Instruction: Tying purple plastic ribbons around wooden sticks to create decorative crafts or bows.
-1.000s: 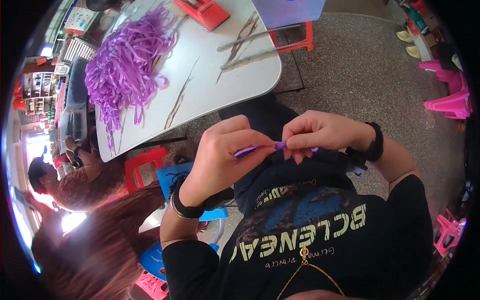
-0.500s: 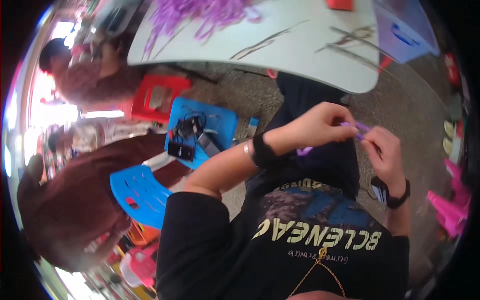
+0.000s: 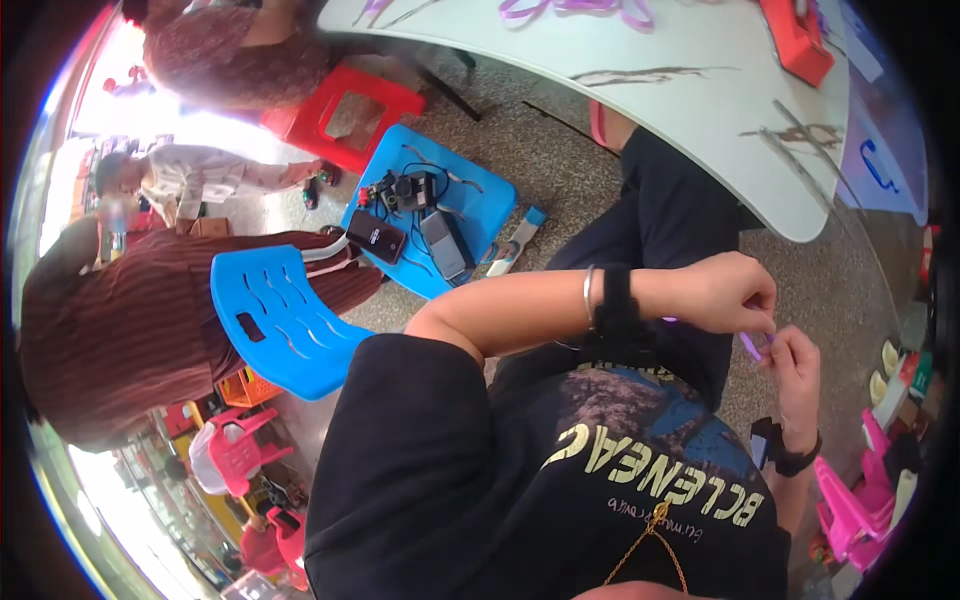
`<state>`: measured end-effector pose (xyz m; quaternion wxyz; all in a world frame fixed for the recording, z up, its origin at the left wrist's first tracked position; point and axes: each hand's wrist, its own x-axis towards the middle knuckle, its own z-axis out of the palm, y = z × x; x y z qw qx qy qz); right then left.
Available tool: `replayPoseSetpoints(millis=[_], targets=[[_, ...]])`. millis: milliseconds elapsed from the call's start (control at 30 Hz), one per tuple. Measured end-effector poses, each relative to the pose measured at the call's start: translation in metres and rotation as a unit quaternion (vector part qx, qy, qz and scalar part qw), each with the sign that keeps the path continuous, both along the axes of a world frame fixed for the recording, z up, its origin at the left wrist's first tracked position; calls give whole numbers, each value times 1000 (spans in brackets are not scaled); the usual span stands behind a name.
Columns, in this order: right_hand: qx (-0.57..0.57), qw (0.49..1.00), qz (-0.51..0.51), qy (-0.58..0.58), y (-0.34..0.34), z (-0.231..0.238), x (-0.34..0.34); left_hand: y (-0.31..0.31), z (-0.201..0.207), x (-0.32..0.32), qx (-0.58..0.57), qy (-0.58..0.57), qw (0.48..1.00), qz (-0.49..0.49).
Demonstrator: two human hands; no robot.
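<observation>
A thin purple ribbon (image 3: 750,346) is stretched between my two hands, held over my lap beside my dark trousers. My left hand (image 3: 725,292) has its fingers curled and pinches one end of it. Close by on the right, my right hand (image 3: 797,372) is closed with its fingertips on the same ribbon; most of the strip is hidden by the fingers. More purple ribbons (image 3: 580,8) lie in loops on the white table (image 3: 690,120) in front of me.
A red dispenser-like block (image 3: 797,45) and thin metal rods (image 3: 805,150) lie on the table's right. To the left stands a blue chair (image 3: 285,320) with cabled devices (image 3: 410,190) on its seat. A red stool (image 3: 350,115), several people and pink chairs (image 3: 865,495) are around.
My view has shifted, so the table sits further up and right. My hands have come closer together, and less of the ribbon shows between them.
</observation>
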<state>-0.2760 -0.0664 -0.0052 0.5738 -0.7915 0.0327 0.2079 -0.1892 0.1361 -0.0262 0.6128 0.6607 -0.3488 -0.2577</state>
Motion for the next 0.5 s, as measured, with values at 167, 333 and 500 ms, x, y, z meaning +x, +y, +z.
replayPoseSetpoints(millis=[167, 333, 500], targets=[[-247, 866, 154, -406, 16, 16, 14, -5, -16, -1, -35, 346, 935, -75], [-257, 849, 137, -440, 17, 14, 16, -6, -20, 2, -78, 461, 874, -130], [-133, 966, 68, -213, 0, 25, 3, -19, -9, 5, -69, 395, 897, -186]])
